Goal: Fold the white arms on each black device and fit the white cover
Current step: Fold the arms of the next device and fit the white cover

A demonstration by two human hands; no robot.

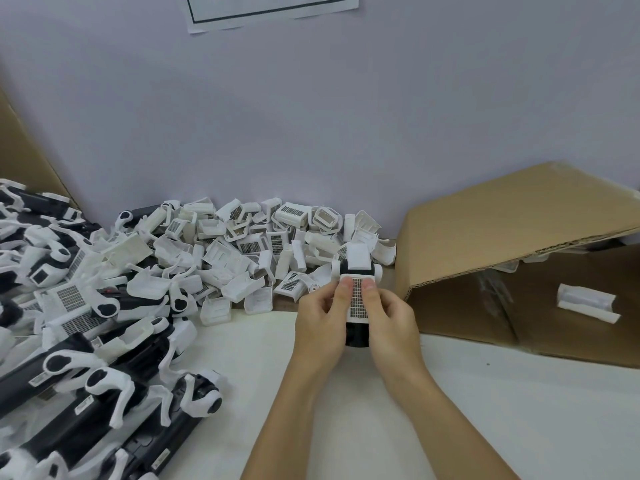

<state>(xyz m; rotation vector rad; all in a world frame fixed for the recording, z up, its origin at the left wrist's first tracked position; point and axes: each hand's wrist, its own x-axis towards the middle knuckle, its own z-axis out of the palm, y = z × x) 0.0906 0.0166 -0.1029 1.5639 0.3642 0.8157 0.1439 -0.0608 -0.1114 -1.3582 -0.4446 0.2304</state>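
Observation:
I hold one black device [356, 336] end-on at mid table, its dark rounded end toward me. A white cover [358, 299] with a dark grid label lies on top of it. My left hand [323, 323] grips the device's left side with the thumb pressed on the cover's left edge. My right hand [389, 323] grips the right side, thumb on the cover's right edge. White folded arms [358, 261] show at the device's far end.
A heap of loose white covers [249, 251] lies along the wall. Several black devices with white arms [86, 375] are piled at the left. An open cardboard box [519, 258] on its side at the right holds a finished unit [587, 303].

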